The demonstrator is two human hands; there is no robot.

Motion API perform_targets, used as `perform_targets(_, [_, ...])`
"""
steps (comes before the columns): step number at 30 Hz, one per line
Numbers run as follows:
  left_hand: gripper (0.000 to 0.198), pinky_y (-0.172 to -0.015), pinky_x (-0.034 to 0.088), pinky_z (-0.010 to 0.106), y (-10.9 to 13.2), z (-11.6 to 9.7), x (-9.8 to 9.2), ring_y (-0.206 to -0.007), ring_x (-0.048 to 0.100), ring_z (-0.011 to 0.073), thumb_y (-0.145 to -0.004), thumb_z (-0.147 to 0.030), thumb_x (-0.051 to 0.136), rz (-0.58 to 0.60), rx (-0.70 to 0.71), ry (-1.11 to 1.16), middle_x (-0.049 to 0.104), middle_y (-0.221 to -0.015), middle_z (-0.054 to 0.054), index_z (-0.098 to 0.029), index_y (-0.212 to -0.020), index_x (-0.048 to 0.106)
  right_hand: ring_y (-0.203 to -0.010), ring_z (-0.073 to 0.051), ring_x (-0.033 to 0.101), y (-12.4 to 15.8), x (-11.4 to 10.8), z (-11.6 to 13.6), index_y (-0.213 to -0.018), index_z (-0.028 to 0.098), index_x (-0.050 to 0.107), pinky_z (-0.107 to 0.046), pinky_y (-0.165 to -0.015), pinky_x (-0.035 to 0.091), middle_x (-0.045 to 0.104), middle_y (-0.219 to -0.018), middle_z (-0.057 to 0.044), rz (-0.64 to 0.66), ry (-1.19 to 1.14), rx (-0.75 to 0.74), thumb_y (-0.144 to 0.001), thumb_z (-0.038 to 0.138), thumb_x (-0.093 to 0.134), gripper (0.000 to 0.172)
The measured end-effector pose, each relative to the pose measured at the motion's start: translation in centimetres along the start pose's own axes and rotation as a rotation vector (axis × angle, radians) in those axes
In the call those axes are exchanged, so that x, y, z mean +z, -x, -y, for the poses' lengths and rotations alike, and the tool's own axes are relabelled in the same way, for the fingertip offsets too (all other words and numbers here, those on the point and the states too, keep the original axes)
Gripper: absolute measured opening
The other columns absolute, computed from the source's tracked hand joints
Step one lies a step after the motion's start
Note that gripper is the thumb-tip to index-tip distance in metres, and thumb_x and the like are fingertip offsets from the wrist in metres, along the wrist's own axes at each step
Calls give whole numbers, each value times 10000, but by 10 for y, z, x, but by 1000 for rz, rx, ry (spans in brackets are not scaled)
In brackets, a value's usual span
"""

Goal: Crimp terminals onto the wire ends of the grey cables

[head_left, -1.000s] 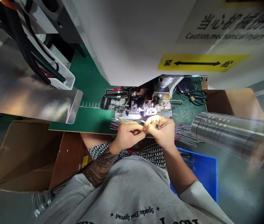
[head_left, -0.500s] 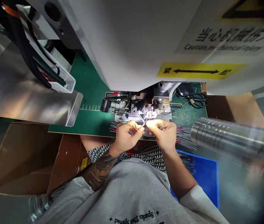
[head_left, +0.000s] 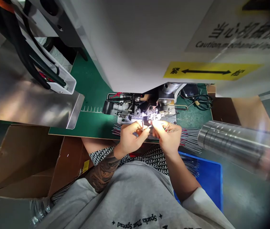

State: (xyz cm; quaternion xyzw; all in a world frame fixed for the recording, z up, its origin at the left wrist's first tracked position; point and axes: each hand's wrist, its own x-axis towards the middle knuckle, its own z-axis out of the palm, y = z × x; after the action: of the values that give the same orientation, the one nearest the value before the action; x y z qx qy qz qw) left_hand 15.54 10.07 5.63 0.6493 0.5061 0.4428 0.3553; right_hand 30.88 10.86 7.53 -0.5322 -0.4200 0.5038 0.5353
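Observation:
Both my hands are close together at the front of a lit crimping machine (head_left: pixel 146 111). My left hand (head_left: pixel 131 136) is closed, its thumb and forefinger pinching a thin cable (head_left: pixel 147 128) whose end points toward the machine. My right hand (head_left: pixel 169 138) is closed in a pinch at the same cable's other side, with several fine wires with metal ends (head_left: pixel 172 129) sticking out between its fingers. Under and beside my hands lies a bundle of grey cables (head_left: pixel 189 138) on the table edge. The exact fingertip contact is partly lost in glare.
A strip of metal terminals (head_left: pixel 92 109) runs into the machine from the left. A steel plate (head_left: pixel 53 108) and a large white housing (head_left: pixel 130 44) loom close above. At right is a shiny metal cylinder (head_left: pixel 235 146); a blue bin (head_left: pixel 211 181) and a cardboard box (head_left: pixel 25 159) stand below.
My hands have shifted slightly right and drawn closer together. The blue and white wire ends that pointed up at the machine no longer show there. My view has turned a little.

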Motion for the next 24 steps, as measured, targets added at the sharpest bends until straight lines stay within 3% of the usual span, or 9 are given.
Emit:
perform_targets(5, [226, -586, 465, 258, -2, -3, 2, -574, 565, 87, -968, -296, 708, -36, 80, -57, 664, -661, 1, -160, -788, 713, -483, -137, 476, 2, 0, -4, -569, 212, 657, -306, -489, 459, 553, -526, -13, -106, 137, -16, -887, 393, 799, 392])
perform_targets(10, [153, -605, 498, 273, -5, -5, -1, -617, 659, 114, -929, -252, 746, -21, 142, -54, 734, -727, 17, -161, -806, 742, -456, -132, 459, 2, 0, -4, -603, 214, 685, -307, -465, 432, 553, -518, -8, -76, 75, 33, -886, 387, 798, 350])
perform_targets(24, [167, -590, 460, 254, -3, -4, 3, -586, 590, 85, -936, -267, 741, -57, 68, -36, 701, -695, -2, -162, -805, 749, -478, -153, 482, -4, 1, -4, -562, 215, 619, -332, -496, 447, 559, -528, -19, -63, 62, 57, -884, 452, 804, 441])
